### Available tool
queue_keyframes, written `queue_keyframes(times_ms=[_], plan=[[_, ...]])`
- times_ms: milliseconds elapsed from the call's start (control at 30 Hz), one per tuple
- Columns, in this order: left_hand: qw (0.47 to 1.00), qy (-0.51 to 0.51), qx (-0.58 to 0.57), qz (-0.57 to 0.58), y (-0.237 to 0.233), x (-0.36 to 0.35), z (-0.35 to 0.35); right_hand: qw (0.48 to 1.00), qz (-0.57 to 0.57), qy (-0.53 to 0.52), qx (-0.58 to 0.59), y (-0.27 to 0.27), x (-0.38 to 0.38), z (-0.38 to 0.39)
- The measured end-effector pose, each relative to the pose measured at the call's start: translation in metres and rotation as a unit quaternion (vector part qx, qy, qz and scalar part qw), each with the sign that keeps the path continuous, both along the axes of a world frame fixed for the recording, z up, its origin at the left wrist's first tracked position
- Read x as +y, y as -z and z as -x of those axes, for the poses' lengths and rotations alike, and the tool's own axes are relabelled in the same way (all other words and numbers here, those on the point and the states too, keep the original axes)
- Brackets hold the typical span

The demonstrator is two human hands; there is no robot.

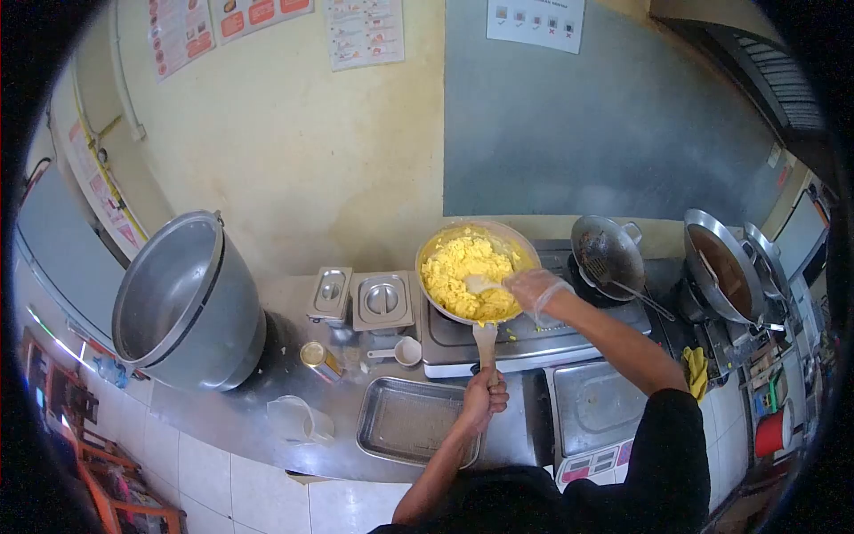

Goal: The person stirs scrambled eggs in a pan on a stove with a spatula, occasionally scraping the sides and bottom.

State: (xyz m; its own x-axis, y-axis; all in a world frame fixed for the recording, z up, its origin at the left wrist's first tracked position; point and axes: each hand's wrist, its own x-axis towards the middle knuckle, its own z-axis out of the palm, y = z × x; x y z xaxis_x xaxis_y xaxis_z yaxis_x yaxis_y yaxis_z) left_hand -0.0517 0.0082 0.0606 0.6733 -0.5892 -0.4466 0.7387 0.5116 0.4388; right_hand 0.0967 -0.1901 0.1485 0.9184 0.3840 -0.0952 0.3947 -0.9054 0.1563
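A large frying pan (525, 254) sits on the stove, filled with yellow scrambled eggs (463, 262). My left hand (483, 402) is wrapped around the pan's handle (486, 343), which points toward me. In a clear plastic glove, my right hand (536, 292) is closed on a pale spatula (480, 284). The spatula's blade rests in the eggs near the middle of the pan. Its grip is hidden inside the gloved fingers. A few yellow bits lie on the stove (551, 343) beside the pan.
Left of the stove are lidded steel containers (382, 303), a white measuring cup (408, 351), a can (318, 360), a clear jug (298, 420) and a big pot (191, 303). A wire-mesh tray (414, 418) lies in front. Woks (609, 249) with a skimmer (645, 298) stand right.
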Motion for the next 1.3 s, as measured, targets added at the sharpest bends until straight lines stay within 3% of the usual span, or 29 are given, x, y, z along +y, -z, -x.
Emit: queue_keyframes(times_ms=[100,200,233,333,433,533,633,667,767,800,900,1033,1133,1233,1300], plan=[[1.0,0.009,-0.011,0.011,0.004,0.004,-0.001,0.998,-0.006,-0.048,0.03,-0.013,0.004,0.007],[1.0,0.006,-0.012,0.015,0.01,0.005,0.002,0.994,-0.004,0.057,0.092,-0.053,-0.01,-0.023],[1.0,0.004,-0.016,0.019,0.011,0.004,0.001,0.995,-0.023,0.069,0.063,-0.053,-0.009,-0.031],[1.0,0.0,0.004,0.02,0.003,0.0,0.002,0.993,-0.08,0.081,-0.027,-0.027,-0.012,-0.062],[1.0,0.011,-0.005,0.006,0.007,-0.002,0.001,0.995,-0.076,0.068,-0.022,0.041,-0.009,-0.108],[1.0,0.006,0.003,0.03,0.012,-0.001,0.001,0.995,-0.103,0.012,0.0,0.054,0.012,-0.082],[1.0,0.004,-0.009,0.024,0.009,-0.002,0.003,0.997,-0.064,0.04,0.018,-0.014,0.008,-0.055],[1.0,0.008,-0.007,0.028,0.01,-0.002,0.005,0.997,-0.037,0.06,0.015,-0.003,0.004,-0.055],[1.0,0.007,-0.008,0.029,0.01,0.001,-0.004,0.996,-0.047,-0.032,0.069,0.017,0.001,-0.023],[1.0,0.005,-0.003,0.027,0.013,-0.001,-0.005,0.997,-0.008,0.003,0.079,-0.01,0.005,-0.008],[1.0,0.011,0.005,0.025,0.011,-0.002,-0.002,0.999,-0.009,0.014,0.037,-0.024,-0.006,0.009],[1.0,0.004,0.004,0.026,0.008,-0.004,-0.005,0.996,-0.016,0.038,0.084,-0.038,-0.031,0.003],[1.0,0.006,-0.005,0.029,0.009,-0.005,-0.008,0.993,0.009,0.111,0.048,-0.088,-0.04,0.009],[1.0,0.011,-0.011,0.024,0.008,-0.004,-0.007,0.987,0.085,0.133,0.032,-0.082,-0.055,0.001],[0.999,0.015,-0.019,0.021,0.014,-0.004,-0.006,0.988,0.095,0.121,0.001,-0.045,-0.074,-0.018]])
